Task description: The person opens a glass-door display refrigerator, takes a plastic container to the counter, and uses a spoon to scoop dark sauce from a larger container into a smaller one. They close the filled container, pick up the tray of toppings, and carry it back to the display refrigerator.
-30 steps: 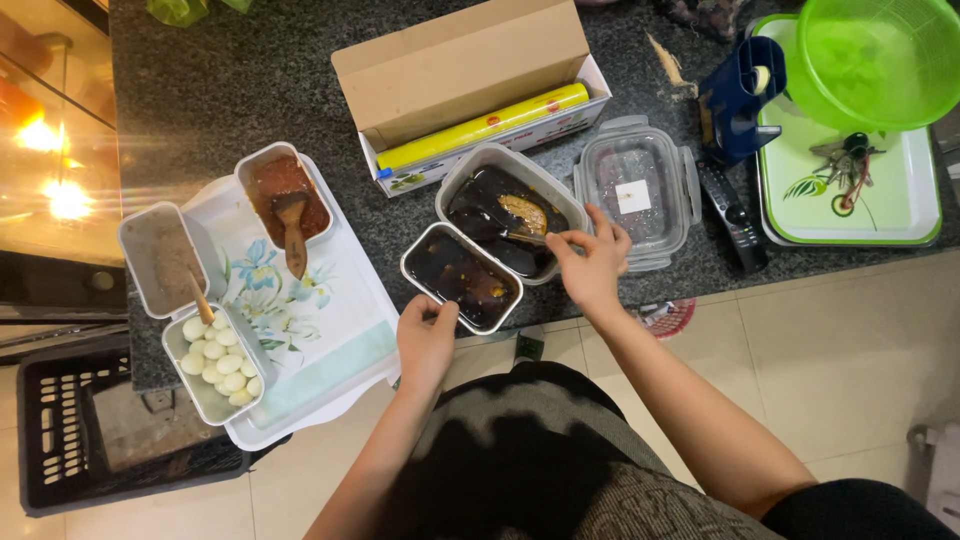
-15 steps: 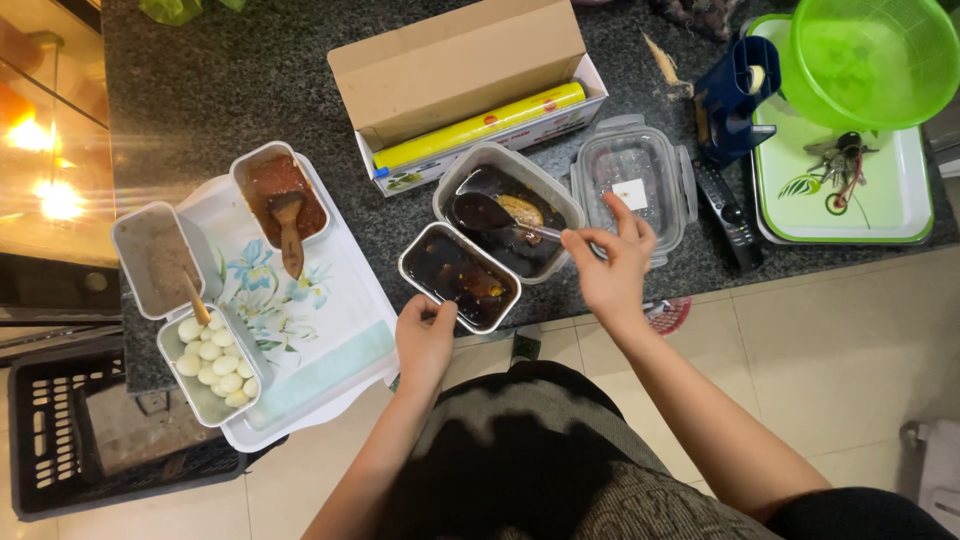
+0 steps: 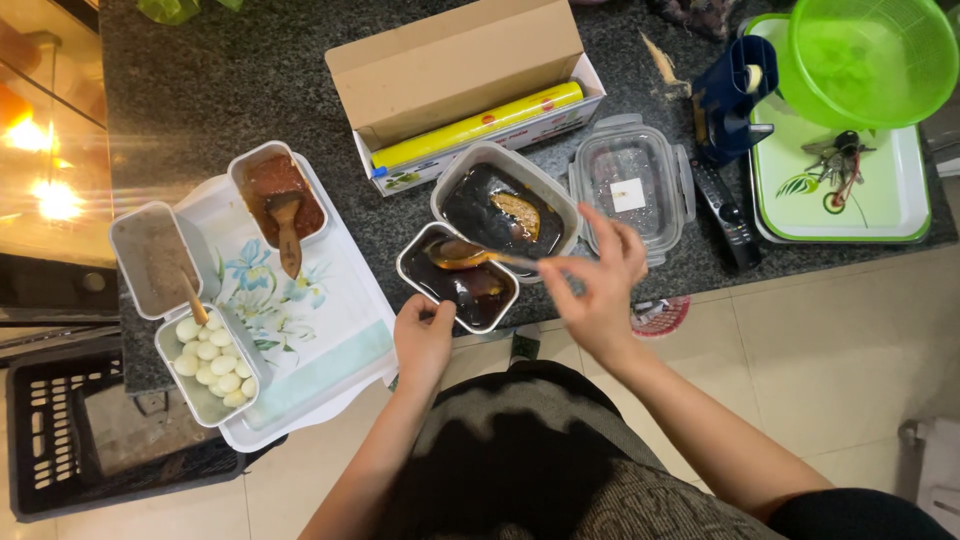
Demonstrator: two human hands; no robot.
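1. I am spooning dark sauce. My right hand [image 3: 600, 290] pinches the handle of a spoon [image 3: 462, 254] between thumb and fingertips, the other fingers fanned loosely above. The spoon's bowl, full of brown sauce, hangs over the small container [image 3: 459, 278], my landmark here.
2. My left hand [image 3: 424, 340] is curled around the small container's near rim, thumb and fingers pressed on its edge, steadying it at the counter's front.
3. Just behind the small container, touching it, stands the larger container [image 3: 508, 205] with dark sauce and a brownish piece in it.
4. As I judge it, the next move calls for a level spoon and a slow tip, since the sauce looks runny.
5. The small container sits right at the counter edge [image 3: 380, 385]; a push toward me could slide it off.
6. To its left lies the floral tray [image 3: 300, 330], to its right a clear lidded box [image 3: 632, 185], behind it a cardboard box [image 3: 462, 85] holding a yellow roll. My right arm has open room only on the near side.
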